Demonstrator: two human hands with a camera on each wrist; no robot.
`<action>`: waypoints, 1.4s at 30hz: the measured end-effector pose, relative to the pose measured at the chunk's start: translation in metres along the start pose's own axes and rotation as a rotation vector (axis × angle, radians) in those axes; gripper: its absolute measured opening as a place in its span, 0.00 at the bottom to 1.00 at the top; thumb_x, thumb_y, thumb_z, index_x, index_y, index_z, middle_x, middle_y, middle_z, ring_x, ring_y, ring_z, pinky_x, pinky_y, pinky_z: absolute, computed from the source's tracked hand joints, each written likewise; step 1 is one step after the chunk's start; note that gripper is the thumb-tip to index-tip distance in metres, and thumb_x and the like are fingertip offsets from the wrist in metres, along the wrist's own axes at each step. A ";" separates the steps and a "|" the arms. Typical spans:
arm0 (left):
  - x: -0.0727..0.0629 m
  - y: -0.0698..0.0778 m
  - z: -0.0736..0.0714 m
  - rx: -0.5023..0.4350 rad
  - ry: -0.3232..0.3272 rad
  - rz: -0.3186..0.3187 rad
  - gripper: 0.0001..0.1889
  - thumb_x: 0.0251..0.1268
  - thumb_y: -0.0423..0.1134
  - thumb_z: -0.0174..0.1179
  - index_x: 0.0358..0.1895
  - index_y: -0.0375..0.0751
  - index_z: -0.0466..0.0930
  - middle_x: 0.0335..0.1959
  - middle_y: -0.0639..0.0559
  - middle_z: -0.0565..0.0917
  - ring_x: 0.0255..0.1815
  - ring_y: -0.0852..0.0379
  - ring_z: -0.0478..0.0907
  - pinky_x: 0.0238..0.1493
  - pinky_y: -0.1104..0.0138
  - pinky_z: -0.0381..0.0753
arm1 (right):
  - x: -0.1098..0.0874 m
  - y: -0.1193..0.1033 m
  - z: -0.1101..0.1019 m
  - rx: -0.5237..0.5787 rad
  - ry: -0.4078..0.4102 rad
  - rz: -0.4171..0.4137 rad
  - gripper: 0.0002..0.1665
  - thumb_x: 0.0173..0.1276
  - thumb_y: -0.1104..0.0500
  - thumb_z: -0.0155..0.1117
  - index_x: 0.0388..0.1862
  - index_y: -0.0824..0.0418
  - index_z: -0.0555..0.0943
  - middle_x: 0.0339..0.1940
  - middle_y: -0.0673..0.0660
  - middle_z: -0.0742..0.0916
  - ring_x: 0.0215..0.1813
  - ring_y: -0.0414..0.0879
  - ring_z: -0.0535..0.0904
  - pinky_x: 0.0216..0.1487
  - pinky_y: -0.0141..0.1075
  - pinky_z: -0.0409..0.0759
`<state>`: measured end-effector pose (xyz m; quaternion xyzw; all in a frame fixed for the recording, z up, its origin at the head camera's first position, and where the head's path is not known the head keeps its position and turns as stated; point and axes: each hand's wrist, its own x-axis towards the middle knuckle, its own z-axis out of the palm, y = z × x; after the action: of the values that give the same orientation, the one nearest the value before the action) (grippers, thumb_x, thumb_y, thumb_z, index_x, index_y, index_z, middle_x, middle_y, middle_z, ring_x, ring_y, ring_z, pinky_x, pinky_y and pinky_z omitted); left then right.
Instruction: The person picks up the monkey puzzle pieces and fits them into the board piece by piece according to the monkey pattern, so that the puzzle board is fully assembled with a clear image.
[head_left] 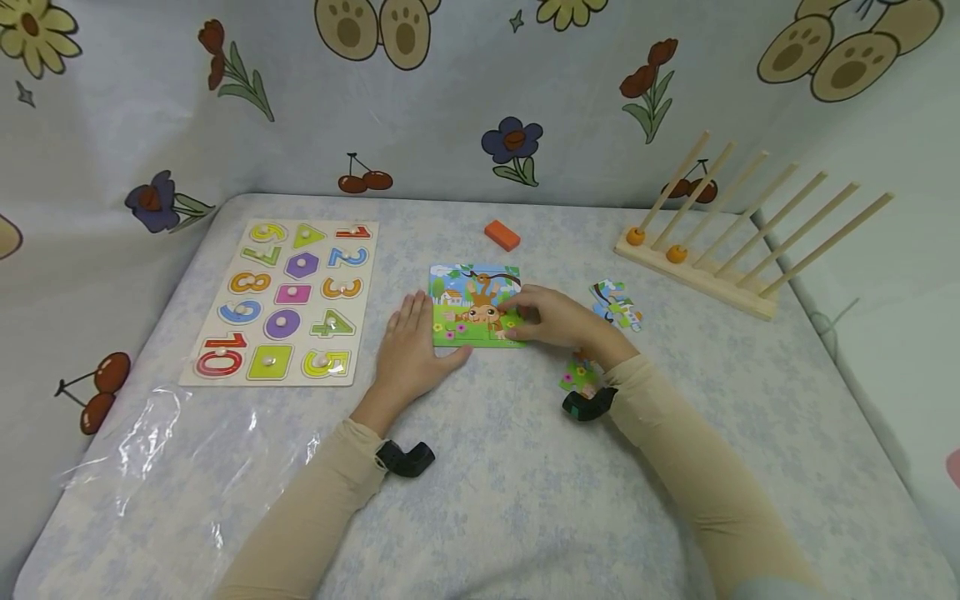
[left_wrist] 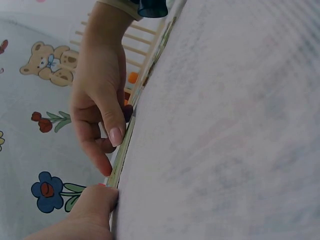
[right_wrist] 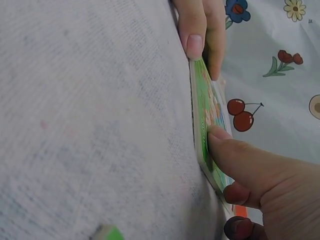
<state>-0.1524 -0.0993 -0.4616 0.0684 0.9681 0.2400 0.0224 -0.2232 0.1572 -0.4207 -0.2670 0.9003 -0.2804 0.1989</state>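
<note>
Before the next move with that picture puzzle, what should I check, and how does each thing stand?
1. Picture puzzle lying flat on the table: ok.
2. Left hand at the puzzle's left edge: ok.
3. Right hand gripping a piece: cannot tell; it touches the puzzle, but the grip is unclear.
4. Loose pieces all placed: not ok; some lie right of the puzzle.
5. Orange block clear of both hands: ok; it lies apart, behind the puzzle.

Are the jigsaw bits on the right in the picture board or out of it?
Out. In the head view, the jigsaw bits lie in two patches on the table, clearly apart from the picture board.
</note>
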 end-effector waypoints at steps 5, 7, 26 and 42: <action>0.000 0.000 0.000 0.002 -0.004 -0.005 0.58 0.60 0.71 0.56 0.80 0.32 0.42 0.82 0.39 0.45 0.84 0.45 0.37 0.82 0.51 0.42 | -0.001 -0.001 0.000 0.002 -0.004 0.006 0.25 0.67 0.45 0.68 0.62 0.46 0.80 0.49 0.48 0.80 0.47 0.46 0.71 0.49 0.40 0.73; -0.001 0.000 0.000 0.002 -0.004 -0.004 0.58 0.60 0.71 0.56 0.80 0.32 0.42 0.82 0.39 0.45 0.84 0.45 0.37 0.82 0.51 0.41 | -0.001 -0.002 -0.001 -0.001 -0.001 0.002 0.26 0.67 0.45 0.69 0.62 0.46 0.80 0.48 0.49 0.80 0.46 0.46 0.71 0.48 0.40 0.72; 0.001 -0.001 0.000 0.019 -0.005 0.001 0.59 0.60 0.73 0.54 0.80 0.32 0.42 0.82 0.39 0.46 0.84 0.46 0.38 0.82 0.52 0.42 | 0.023 -0.028 0.015 -0.124 0.064 -0.132 0.24 0.64 0.45 0.71 0.57 0.52 0.84 0.46 0.49 0.80 0.47 0.43 0.76 0.52 0.39 0.78; 0.000 0.000 -0.002 0.025 -0.008 0.009 0.58 0.60 0.72 0.55 0.79 0.30 0.43 0.82 0.38 0.47 0.84 0.45 0.39 0.82 0.52 0.43 | 0.029 -0.032 0.015 -0.033 0.055 -0.116 0.17 0.62 0.52 0.74 0.47 0.56 0.83 0.47 0.51 0.80 0.46 0.45 0.74 0.50 0.38 0.77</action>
<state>-0.1522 -0.1000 -0.4597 0.0740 0.9706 0.2277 0.0242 -0.2261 0.1117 -0.4184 -0.3142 0.8930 -0.2836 0.1529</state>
